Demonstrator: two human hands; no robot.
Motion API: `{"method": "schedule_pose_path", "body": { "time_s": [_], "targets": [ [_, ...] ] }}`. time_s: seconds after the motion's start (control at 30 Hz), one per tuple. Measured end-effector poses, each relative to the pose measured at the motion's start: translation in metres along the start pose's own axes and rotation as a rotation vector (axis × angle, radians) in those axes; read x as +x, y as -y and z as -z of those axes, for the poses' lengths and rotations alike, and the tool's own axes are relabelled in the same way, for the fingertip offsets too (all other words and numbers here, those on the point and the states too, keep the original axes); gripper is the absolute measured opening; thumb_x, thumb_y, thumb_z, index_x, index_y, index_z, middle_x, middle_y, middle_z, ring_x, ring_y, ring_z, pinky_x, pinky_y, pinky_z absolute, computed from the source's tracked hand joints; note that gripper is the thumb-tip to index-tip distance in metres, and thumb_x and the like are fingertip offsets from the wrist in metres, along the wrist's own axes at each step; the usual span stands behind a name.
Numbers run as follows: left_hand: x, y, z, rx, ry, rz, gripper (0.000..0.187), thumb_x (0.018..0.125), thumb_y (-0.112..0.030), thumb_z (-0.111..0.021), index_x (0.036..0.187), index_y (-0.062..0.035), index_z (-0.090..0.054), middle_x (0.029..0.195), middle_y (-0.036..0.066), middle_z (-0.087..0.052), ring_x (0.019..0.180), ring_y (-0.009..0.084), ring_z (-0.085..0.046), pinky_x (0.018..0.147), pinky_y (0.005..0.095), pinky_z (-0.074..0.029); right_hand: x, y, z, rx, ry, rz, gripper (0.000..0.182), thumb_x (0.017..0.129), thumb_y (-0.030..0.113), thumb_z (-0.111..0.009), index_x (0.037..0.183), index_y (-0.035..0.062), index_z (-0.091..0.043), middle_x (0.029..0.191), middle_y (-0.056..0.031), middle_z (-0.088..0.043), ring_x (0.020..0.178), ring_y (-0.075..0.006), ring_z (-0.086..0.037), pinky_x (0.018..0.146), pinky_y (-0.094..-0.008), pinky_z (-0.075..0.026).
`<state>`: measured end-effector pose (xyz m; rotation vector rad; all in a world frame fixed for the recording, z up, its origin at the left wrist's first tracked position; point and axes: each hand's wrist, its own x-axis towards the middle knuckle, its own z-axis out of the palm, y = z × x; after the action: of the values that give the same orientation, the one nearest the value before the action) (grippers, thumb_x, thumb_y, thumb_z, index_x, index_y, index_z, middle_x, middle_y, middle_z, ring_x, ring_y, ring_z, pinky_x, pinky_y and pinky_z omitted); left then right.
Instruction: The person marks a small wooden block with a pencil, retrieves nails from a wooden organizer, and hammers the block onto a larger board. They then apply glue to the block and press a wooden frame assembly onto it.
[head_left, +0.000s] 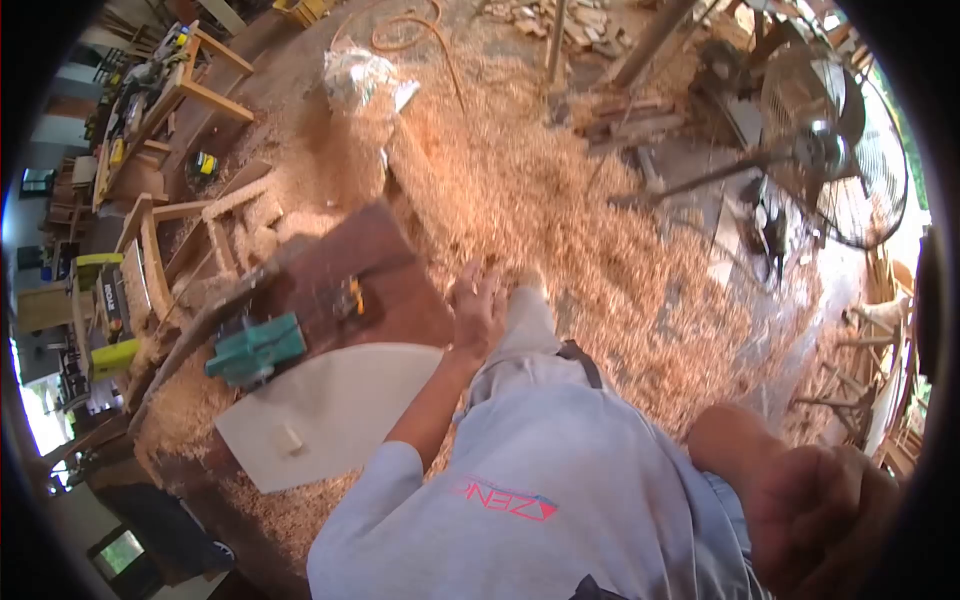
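My left hand (480, 305) reaches forward beside my trouser leg, at the right edge of a brown board (390, 285). Its fingers are somewhat apart, and nothing shows in them. A green vise or clamp-like tool (255, 350) and a small orange and black item (352, 297) sit on the board. Near them is a pale curved panel (345, 405) with a small light block (289, 440) on it. My right hand (820, 500) is large and blurred at the lower right, close to the camera. Its fingers cannot be made out.
Wood shavings (620, 300) cover much of the floor. A standing fan (825, 150) is at the upper right. Wooden frames (170, 90) and a yellow-green machine (105, 310) stand at the left. An orange hose (435, 35) lies at the top.
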<state>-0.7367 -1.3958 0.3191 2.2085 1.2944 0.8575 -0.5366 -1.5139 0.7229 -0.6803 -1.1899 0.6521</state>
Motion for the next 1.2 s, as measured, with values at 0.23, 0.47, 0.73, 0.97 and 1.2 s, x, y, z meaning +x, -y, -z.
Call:
{"method": "schedule_pose_path", "body": {
  "time_s": [0.23,0.47,0.73,0.97,1.2],
  "targets": [
    [0.15,-0.003,-0.032,-0.161,0.007,0.026,0.032,0.087,-0.008,-0.064,0.119,-0.0031,-0.059,0.132,0.023,-0.046,0.119,0.0382,-0.05,0.101,0.0465,-0.042,0.137,-0.126,0.01,0.665,0.202,0.337,0.013,0.092,0.011,-0.06,0.099,0.0075,-0.071,0.098,0.0,-0.062,0.078,-0.0095,-0.057,0.075,-0.0231,-0.044],
    [0.24,0.069,-0.05,-0.165,0.109,0.23,0.035,0.089,-0.012,-0.063,0.121,-0.0003,-0.057,0.135,0.021,-0.044,0.111,0.0384,-0.058,0.096,0.0434,-0.048,0.235,-0.186,0.059,0.458,0.06,0.477,0.017,0.09,0.004,-0.057,0.105,0.0009,-0.065,0.093,-0.0006,-0.058,0.08,-0.0107,-0.057,0.073,-0.024,-0.043],
    [0.229,0.233,-0.061,0.201,0.156,0.865,0.031,0.089,-0.022,-0.058,0.112,-0.0012,-0.059,0.123,0.025,-0.055,0.11,0.0432,-0.054,0.091,0.0474,-0.047,0.444,-0.322,0.058,0.679,0.094,0.526,0.015,0.093,0.011,-0.055,0.108,0.0124,-0.06,0.094,-0.0006,-0.057,0.088,-0.012,-0.055,0.075,-0.0277,-0.044],
    [0.217,0.234,-0.107,-0.033,0.837,1.311,0.043,0.087,-0.037,-0.059,0.114,-0.0034,-0.065,0.113,0.026,-0.065,0.107,0.0409,-0.061,0.091,0.0467,-0.048,0.609,-0.471,0.02,0.637,0.18,0.459,0.014,0.096,0.022,-0.056,0.089,0.01,-0.056,0.091,0.0018,-0.053,0.089,-0.014,-0.051,0.069,-0.0297,-0.043],
    [0.382,0.335,-0.128,-0.194,0.673,1.483,0.045,0.09,-0.038,-0.053,0.115,-0.0021,-0.064,0.113,0.027,-0.065,0.11,0.04,-0.061,0.092,0.0472,-0.048,0.743,-0.774,-0.073,-0.217,0.636,0.251,0.01,0.092,0.009,-0.06,0.098,0.0015,-0.061,0.087,-0.0109,-0.062,0.074,-0.0222,-0.059,0.067,-0.0356,-0.047]
  ]
}}
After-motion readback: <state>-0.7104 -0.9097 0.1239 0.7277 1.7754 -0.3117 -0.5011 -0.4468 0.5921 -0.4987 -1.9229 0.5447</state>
